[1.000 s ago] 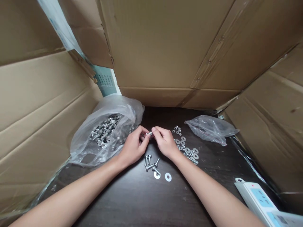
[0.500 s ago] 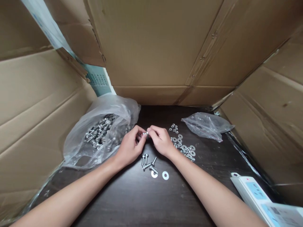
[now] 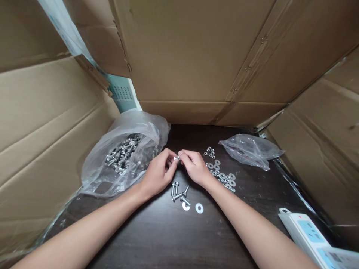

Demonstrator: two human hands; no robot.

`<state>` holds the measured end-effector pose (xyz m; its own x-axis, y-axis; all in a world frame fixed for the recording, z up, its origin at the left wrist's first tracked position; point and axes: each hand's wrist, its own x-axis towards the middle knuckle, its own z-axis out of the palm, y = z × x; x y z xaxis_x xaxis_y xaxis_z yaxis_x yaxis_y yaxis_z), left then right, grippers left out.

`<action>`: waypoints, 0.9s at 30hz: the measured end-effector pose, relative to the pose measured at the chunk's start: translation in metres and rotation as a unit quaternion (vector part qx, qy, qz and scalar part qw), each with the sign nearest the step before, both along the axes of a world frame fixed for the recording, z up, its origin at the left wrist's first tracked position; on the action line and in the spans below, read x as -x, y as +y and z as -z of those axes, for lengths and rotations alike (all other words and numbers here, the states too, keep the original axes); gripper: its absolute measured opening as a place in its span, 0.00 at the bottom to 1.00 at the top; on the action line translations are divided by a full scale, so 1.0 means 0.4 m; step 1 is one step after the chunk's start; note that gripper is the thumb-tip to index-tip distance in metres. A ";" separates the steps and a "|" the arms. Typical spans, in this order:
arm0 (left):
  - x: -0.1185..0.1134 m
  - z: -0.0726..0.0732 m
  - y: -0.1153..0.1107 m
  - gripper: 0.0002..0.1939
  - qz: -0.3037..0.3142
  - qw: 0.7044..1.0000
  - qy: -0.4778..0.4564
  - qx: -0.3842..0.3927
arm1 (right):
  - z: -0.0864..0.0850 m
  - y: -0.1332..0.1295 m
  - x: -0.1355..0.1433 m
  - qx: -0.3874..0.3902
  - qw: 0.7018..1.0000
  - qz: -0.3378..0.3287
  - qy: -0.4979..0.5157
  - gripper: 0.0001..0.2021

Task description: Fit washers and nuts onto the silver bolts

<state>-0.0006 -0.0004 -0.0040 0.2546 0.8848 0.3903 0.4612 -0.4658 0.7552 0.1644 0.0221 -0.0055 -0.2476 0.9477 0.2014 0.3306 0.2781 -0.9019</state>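
Observation:
Between the fingertips of both hands is a small silver bolt [image 3: 176,158]. My left hand [image 3: 160,170] pinches its left end, and my right hand [image 3: 193,165] has closed fingers at its right end. Whether a nut or washer is on the bolt is too small to tell. Several loose bolts [image 3: 177,196] lie on the dark table [image 3: 146,239] just below the hands, one of them over a flat washer [image 3: 186,206]. Another washer [image 3: 199,208] lies to the right of it. Beside my right hand are piled washers and bolts [image 3: 224,179], with several nuts [image 3: 210,152] behind them.
An open plastic bag [image 3: 92,168] full of bolts stands on the left. A flatter clear bag [image 3: 249,149] lies at the back right. The white power strip [image 3: 308,231] is at the lower right. Cardboard walls [image 3: 196,52] enclose the back and sides.
The whole view has shifted slightly, so the table and items appear a little further right. Both hands remain together at the bolt, with only slight finger movement.

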 end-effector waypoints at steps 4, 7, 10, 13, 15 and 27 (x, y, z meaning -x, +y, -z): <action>-0.001 0.001 0.002 0.03 -0.010 1.000 -0.011 0.010 | -0.005 -0.003 -0.002 -0.008 1.000 -0.006 0.028 0.16; 0.000 0.000 0.001 0.03 -0.011 1.000 -0.017 0.017 | -0.008 -0.003 -0.004 -0.008 0.999 -0.012 0.032 0.10; 0.001 0.000 0.000 0.03 -0.006 1.000 -0.013 0.014 | -0.008 -0.002 -0.004 -0.008 1.000 -0.020 0.019 0.12; 0.001 0.000 0.000 0.03 -0.006 1.000 -0.006 0.009 | -0.008 -0.001 -0.003 -0.009 1.000 -0.023 0.010 0.15; 0.001 0.001 0.000 0.03 -0.008 1.000 -0.005 0.011 | -0.007 -0.001 -0.001 -0.002 1.000 -0.017 0.002 0.17; 0.000 -0.002 -0.002 0.03 -0.018 1.000 -0.008 0.025 | -0.013 -0.007 -0.002 -0.021 1.000 -0.007 0.012 0.10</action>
<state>-0.0006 -0.0012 -0.0031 0.2167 0.9114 0.3498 0.4636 -0.4114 0.7847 0.1651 0.0192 -0.0003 -0.2560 0.9349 0.2460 0.3052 0.3196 -0.8971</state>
